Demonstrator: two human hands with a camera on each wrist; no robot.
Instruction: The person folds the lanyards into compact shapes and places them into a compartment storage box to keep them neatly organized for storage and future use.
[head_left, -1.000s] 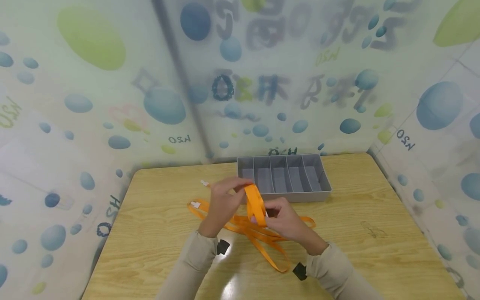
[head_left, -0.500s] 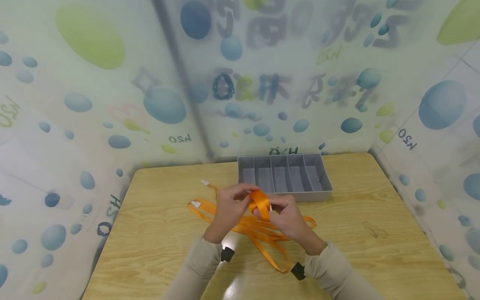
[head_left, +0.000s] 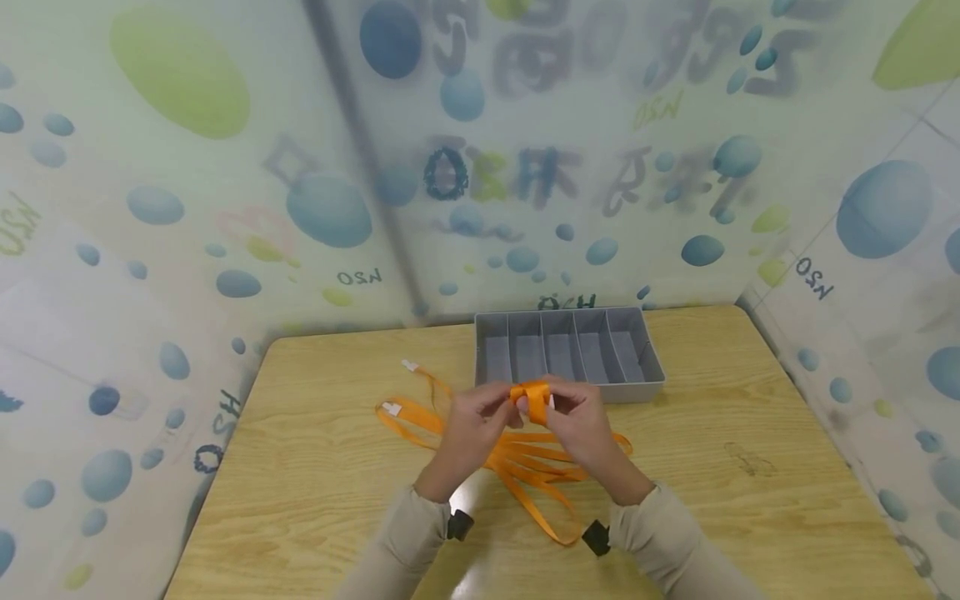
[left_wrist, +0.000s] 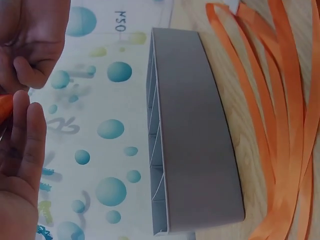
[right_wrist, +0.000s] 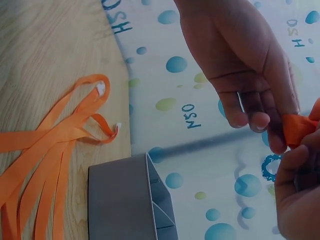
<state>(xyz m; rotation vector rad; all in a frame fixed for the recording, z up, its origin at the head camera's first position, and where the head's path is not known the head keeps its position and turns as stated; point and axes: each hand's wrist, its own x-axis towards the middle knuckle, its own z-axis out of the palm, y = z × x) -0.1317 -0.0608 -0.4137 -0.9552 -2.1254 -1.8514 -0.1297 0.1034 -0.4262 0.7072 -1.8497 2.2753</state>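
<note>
Between both hands, above the table, is an orange lanyard (head_left: pixel 537 402), bunched into a small folded loop. My left hand (head_left: pixel 474 427) pinches its left side between thumb and fingers. On the other side my right hand (head_left: pixel 582 418) grips the band, and a bit of white shows by its fingers. The right wrist view shows the orange fold (right_wrist: pixel 296 130) where the fingertips meet; the hands partly hide it. More orange lanyards (head_left: pixel 525 467) lie loosely spread on the table below, with white clips (head_left: pixel 392 408) at the left end.
A grey box (head_left: pixel 622 392) with several narrow compartments stands behind the hands, near the back wall. The wooden table (head_left: pixel 720 517) is bounded by printed white curtains or walls (head_left: pixel 360 208) at the back and sides.
My left hand has moved right, closer to the right hand. The tall upright orange loop has been folded down into a smaller bundle. The lanyards on the table lie as before.
</note>
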